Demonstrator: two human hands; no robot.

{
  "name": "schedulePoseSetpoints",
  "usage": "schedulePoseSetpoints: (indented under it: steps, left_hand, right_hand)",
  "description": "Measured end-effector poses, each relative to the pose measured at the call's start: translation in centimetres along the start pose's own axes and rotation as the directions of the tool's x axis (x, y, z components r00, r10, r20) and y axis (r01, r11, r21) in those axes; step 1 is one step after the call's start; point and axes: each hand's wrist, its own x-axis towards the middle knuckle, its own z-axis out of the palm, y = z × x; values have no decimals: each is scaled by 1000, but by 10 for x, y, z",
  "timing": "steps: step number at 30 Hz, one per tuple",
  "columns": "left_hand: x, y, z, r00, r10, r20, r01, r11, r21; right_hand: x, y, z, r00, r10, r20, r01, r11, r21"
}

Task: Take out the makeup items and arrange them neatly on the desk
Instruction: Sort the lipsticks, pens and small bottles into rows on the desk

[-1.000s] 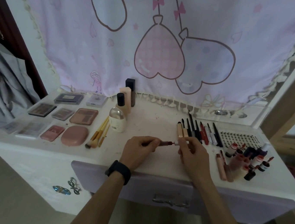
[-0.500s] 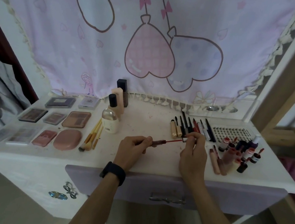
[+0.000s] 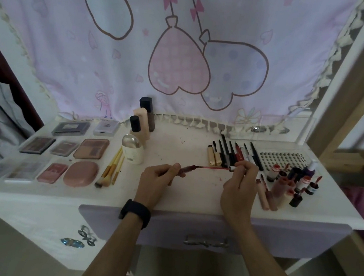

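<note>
At frame centre, the left hand (image 3: 155,181) is gripping the lip gloss tube (image 3: 187,169) above the desk (image 3: 175,144). Rightward, the right hand (image 3: 238,189) is pinching its drawn-out applicator wand (image 3: 215,168). Step in hand, apparently: checking the item. Next: reinserting the wand squarely, then placing the tube at frame right.

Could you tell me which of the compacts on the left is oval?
The plain pink compact in the front row, beside the brushes; the others are rectangular.
</note>
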Motion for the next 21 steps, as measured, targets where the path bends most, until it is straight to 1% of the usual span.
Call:
schedulePoseSetpoints:
  steps: [4,9,11,13,15,18,21]
  left_hand:
    - [1,0,1,999,29,-31,-28,1000,11]
    - [2,-3,-2,996,8,-94,-19,993,-113]
    - [4,-4,-2,991,-4,-131,-12,993,-121]
    - [5,-5,0,987,-6,-159,-11,994,-107]
    - [5,-6,1,985,-13,-174,-3,996,-92]
    - [5,-4,3,986,-35,-164,34,999,-12]
    - [4,1,6,993,-58,-107,68,993,96]
  right_hand:
    - [0,0,0,999,31,10,-31,998,52]
    - [-1,3,1,1000,22,13,-22,999,31]
    - [-1,2,0,998,55,4,-55,995,79]
    - [-2,-4,-3,996,90,-5,-88,985,148]
    - [-7,-10,-6,996,92,-13,-89,980,179]
    - [-30,-10,-19,993,99,-67,-89,987,130]
    - [-58,-2,-46,970,228,-80,-216,967,133]
